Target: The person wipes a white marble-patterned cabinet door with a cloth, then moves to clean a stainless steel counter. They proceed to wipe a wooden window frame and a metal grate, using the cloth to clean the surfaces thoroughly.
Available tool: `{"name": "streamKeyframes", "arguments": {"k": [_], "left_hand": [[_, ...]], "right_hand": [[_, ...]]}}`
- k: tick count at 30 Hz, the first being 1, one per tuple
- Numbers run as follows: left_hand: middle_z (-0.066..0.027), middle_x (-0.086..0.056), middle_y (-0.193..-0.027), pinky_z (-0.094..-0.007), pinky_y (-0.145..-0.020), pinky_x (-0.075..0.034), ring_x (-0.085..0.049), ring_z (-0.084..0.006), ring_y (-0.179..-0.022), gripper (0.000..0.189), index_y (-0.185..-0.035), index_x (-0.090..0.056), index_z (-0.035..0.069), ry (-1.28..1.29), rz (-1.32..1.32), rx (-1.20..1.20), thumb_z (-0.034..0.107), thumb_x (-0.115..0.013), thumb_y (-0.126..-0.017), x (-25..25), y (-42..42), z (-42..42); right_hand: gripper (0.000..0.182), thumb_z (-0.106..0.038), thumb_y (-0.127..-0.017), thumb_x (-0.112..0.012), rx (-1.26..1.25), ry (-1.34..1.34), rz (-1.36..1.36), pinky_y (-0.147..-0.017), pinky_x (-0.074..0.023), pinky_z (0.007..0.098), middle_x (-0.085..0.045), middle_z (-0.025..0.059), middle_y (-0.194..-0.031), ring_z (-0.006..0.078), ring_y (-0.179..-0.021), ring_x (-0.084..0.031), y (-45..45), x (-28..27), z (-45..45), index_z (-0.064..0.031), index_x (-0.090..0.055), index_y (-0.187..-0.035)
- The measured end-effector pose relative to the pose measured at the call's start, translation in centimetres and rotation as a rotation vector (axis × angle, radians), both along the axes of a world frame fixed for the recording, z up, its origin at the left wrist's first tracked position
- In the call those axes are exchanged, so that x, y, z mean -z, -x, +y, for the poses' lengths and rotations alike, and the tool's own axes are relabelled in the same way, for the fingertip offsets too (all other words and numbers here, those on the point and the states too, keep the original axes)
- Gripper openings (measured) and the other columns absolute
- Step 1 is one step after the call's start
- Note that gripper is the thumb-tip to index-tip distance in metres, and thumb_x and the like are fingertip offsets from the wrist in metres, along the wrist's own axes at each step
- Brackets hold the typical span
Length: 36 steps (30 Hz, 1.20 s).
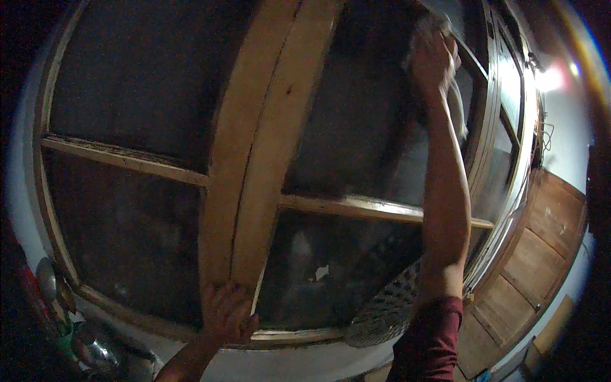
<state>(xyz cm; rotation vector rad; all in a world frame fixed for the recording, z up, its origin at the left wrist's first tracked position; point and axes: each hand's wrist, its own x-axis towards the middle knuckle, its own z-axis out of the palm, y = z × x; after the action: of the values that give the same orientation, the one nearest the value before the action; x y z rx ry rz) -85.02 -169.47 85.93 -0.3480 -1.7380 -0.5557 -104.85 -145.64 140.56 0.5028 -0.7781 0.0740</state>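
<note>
My right hand (434, 62) is raised at the upper right, gripping a pale cloth (437, 23). The cloth is against or just in front of the upper right pane (358, 105) of a wood-framed window, and a loose end of it hangs beside my wrist. Low on the broad wooden centre post (262, 143) rests my left hand (229, 308), its fingers on the wood and no object seen in it. Dark glass fills the panes on both sides of the post. A small white patch (322, 272) shows on the lower right pane.
A woven or perforated tray (382, 310) leans at the window's lower right. Spoons and other utensils (47, 277) stand at lower left, near a shiny metal vessel (100, 351). A panelled wooden door (520, 272) is at right, below a bright lamp (551, 79) and hanging wires (548, 136).
</note>
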Motion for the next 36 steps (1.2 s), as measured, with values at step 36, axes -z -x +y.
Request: {"name": "streamKeyframes", "arguments": {"k": [36], "left_hand": [[-0.0160,-0.047,-0.118,-0.0533,-0.105,-0.021,-0.041,-0.0365,-0.116,0.033,-0.109,-0.042,0.004,0.274,0.147,-0.254,0.018,-0.052,-0.081,-3.9,-2.4,0.0]], "right_hand": [[0.038,-0.021,-0.085,-0.053,0.405,0.059,-0.467,-0.077,-0.0462,0.0467,-0.050,0.0221,-0.109,0.0392,-0.093,-0.053,-2.5,15.0,12.1,-0.0062,-0.046,-0.118]]}}
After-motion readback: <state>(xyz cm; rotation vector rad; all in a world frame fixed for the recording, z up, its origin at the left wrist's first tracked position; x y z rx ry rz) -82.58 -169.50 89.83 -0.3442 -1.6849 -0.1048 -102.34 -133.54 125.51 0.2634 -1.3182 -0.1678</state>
